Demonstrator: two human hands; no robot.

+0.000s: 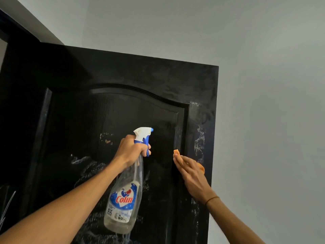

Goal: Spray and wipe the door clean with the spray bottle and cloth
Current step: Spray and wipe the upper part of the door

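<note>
1. Black door — we note white smears low on the panel and along its right stile.
2. Left hand grips the spray bottle by the neck, nozzle toward the panel; overspray could drip.
3. Right hand, fingers straight, presses the orange cloth against the right moulding — we judge it could slip free.

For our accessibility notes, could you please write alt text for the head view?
A left hand grips a spray bottle aimed at a streaked black door, while the right hand presses an orange cloth to it.
</note>
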